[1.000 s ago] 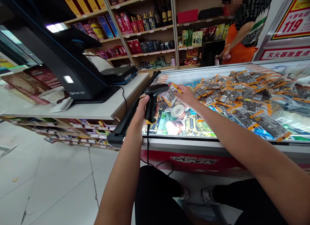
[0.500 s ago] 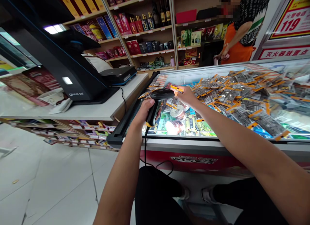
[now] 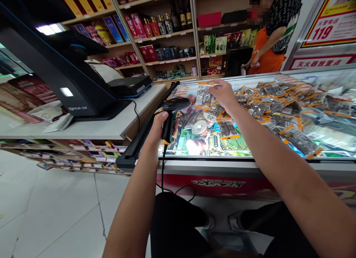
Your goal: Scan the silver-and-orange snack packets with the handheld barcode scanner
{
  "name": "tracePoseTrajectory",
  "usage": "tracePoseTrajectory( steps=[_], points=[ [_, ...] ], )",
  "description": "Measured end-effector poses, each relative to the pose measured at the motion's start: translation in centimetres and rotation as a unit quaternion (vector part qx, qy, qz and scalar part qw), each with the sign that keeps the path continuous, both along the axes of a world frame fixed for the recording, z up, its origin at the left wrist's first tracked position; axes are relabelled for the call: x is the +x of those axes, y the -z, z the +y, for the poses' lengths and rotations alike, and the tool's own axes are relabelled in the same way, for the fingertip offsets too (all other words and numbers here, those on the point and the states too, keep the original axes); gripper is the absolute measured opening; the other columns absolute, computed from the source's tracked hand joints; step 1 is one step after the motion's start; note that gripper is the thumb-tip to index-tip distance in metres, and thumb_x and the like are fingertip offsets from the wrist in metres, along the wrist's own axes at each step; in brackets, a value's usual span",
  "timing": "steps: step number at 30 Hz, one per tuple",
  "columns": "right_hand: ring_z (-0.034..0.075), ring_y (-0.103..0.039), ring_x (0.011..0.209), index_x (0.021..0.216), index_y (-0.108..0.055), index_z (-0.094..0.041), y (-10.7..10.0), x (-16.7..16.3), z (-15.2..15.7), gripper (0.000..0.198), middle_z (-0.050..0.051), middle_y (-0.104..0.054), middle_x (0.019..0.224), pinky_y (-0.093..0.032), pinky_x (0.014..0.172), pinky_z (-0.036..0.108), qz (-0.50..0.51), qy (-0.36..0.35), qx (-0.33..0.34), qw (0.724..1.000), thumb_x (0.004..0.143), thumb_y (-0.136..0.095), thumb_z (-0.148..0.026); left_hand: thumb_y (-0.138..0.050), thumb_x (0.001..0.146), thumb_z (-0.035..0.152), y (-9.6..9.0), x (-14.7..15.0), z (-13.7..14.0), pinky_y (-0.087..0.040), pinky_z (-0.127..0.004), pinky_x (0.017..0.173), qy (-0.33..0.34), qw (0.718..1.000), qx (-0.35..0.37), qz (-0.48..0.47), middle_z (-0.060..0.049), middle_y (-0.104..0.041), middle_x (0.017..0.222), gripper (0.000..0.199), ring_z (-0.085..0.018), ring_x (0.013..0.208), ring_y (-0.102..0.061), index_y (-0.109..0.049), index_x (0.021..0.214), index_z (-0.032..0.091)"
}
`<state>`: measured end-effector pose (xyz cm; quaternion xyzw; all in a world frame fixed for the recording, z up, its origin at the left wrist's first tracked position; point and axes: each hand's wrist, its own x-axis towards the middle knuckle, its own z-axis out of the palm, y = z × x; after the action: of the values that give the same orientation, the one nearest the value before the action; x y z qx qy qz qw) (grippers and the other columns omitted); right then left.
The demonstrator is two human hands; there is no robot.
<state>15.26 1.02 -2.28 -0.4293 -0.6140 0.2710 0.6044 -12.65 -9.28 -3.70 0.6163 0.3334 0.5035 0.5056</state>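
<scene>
My left hand (image 3: 159, 127) is closed around the handle of a black barcode scanner (image 3: 175, 104) with yellow trim. The scanner's head points up and to the right over the glass top of a chest freezer. Farther right, my right hand (image 3: 222, 94) pinches the edge of a clear packet (image 3: 202, 96) with orange strips at its ends. Just below that hand, similar orange-edged packets (image 3: 228, 128) lie on the glass. Through the glass show tubs (image 3: 200, 128) and colourful bags of frozen goods.
A heap of orange-edged packets (image 3: 274, 89) spreads over the freezer's right side. On the left, a counter (image 3: 111, 124) bears a black checkout machine (image 3: 83, 83). The scanner's cable (image 3: 162, 169) hangs down the freezer front. A person in an orange apron (image 3: 268, 54) stands behind, near stocked shelves.
My right hand has moved away from the scanner, up and to the right, with the packet now stretched out flat to view. The scanner has shifted slightly left and tilted up.
</scene>
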Motion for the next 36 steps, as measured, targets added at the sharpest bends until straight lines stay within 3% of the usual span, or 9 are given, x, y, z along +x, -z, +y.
tracePoseTrajectory(
  steps=[5, 8, 13, 17, 21, 24, 26, 31, 36],
  points=[
    [0.015, -0.064, 0.075, 0.114, -0.067, -0.009, -1.6, 8.6, 2.4, 0.027, 0.014, -0.073, 0.092, -0.047, 0.071, 0.029, -0.032, 0.227, 0.050, 0.972, 0.094, -0.056, -0.023, -0.062, 0.080, 0.063, 0.3, -0.3, 0.4, -0.041, -0.025, 0.038, 0.010, 1.000, 0.002, -0.002, -0.001, -0.062, 0.057, 0.051, -0.014, 0.042, -0.057, -0.063, 0.095, 0.014],
    [0.019, -0.064, 0.081, 0.105, -0.073, -0.010, -0.8, 12.5, 2.4, 0.028, 0.018, -0.073, 0.094, -0.046, 0.078, 0.036, -0.124, 0.314, 0.008, 0.941, 0.095, -0.051, -0.025, -0.063, 0.079, 0.063, 0.3, -0.3, 0.4, -0.042, -0.025, 0.038, 0.004, 1.000, -0.008, -0.015, -0.001, -0.062, 0.058, 0.051, -0.014, 0.042, -0.056, -0.064, 0.095, 0.014],
    [0.036, -0.058, 0.110, 0.101, -0.075, -0.013, 0.0, 12.8, 1.0, 0.023, 0.023, -0.069, 0.107, -0.038, 0.094, 0.058, -0.232, 0.401, -0.078, 0.883, 0.087, -0.065, -0.029, -0.058, 0.079, 0.069, -0.1, -0.3, 0.6, -0.039, -0.024, 0.035, -0.040, 0.995, 0.003, -0.092, -0.002, -0.061, 0.057, 0.056, -0.013, 0.039, -0.053, -0.063, 0.090, 0.015],
    [0.041, -0.046, 0.128, 0.113, -0.068, -0.015, -0.9, 8.8, -0.3, 0.029, 0.022, -0.059, 0.125, -0.032, 0.103, 0.065, -0.264, 0.368, 0.019, 0.892, 0.091, -0.062, -0.032, -0.052, 0.081, 0.072, -0.9, -0.7, 1.0, -0.037, -0.024, 0.036, -0.080, 0.981, 0.036, -0.175, 0.000, -0.056, 0.053, 0.058, -0.012, 0.038, -0.051, -0.063, 0.086, 0.015],
    [0.029, -0.063, 0.105, 0.105, -0.068, -0.019, -0.3, 1.3, -2.2, 0.020, 0.012, -0.069, 0.108, -0.047, 0.097, 0.047, -0.250, 0.132, 0.117, 0.952, 0.094, -0.054, -0.027, -0.045, 0.084, 0.074, -1.5, -1.5, 1.1, -0.038, -0.024, 0.036, -0.085, 0.972, 0.019, -0.219, 0.001, -0.053, 0.053, 0.061, -0.011, 0.037, -0.050, -0.063, 0.087, 0.016],
    [0.023, -0.067, 0.090, 0.103, -0.070, -0.020, 1.8, -5.1, -3.7, 0.022, 0.008, -0.073, 0.100, -0.052, 0.083, 0.037, -0.249, -0.059, 0.080, 0.963, 0.096, -0.052, -0.031, -0.043, 0.086, 0.073, -1.5, -1.7, 1.0, -0.038, -0.024, 0.037, -0.097, 0.965, 0.018, -0.242, 0.001, -0.053, 0.054, 0.060, -0.011, 0.038, -0.050, -0.063, 0.087, 0.016],
    [0.024, -0.067, 0.093, 0.108, -0.070, -0.020, 3.3, -8.8, -4.2, 0.026, 0.009, -0.073, 0.104, -0.052, 0.082, 0.036, -0.264, -0.114, 0.028, 0.957, 0.095, -0.054, -0.037, -0.044, 0.086, 0.072, -1.4, -1.6, 0.8, -0.038, -0.024, 0.037, -0.107, 0.962, 0.020, -0.248, 0.001, -0.054, 0.054, 0.059, -0.011, 0.039, -0.051, -0.063, 0.087, 0.016],
    [0.040, -0.054, 0.122, 0.125, -0.063, -0.018, 5.0, -15.1, -2.6, 0.058, 0.020, -0.062, 0.130, -0.042, 0.098, 0.054, -0.335, 0.010, -0.167, 0.927, 0.088, -0.055, -0.063, -0.046, 0.085, 0.073, -1.1, -1.3, 0.6, -0.037, -0.023, 0.036, -0.125, 0.961, 0.001, -0.245, 0.000, -0.055, 0.055, 0.059, -0.011, 0.039, -0.051, -0.063, 0.087, 0.016],
    [0.045, -0.039, 0.134, 0.132, -0.058, -0.011, 5.1, -18.5, -0.3, 0.079, 0.026, -0.048, 0.142, -0.030, 0.106, 0.063, -0.351, 0.112, -0.217, 0.904, 0.081, -0.057, -0.072, -0.046, 0.084, 0.073, -0.6, -1.4, 0.8, -0.037, -0.022, 0.036, -0.132, 0.960, -0.012, -0.246, 0.000, -0.056, 0.056, 0.059, -0.011, 0.039, -0.051, -0.064, 0.088, 0.016]
  ],
)
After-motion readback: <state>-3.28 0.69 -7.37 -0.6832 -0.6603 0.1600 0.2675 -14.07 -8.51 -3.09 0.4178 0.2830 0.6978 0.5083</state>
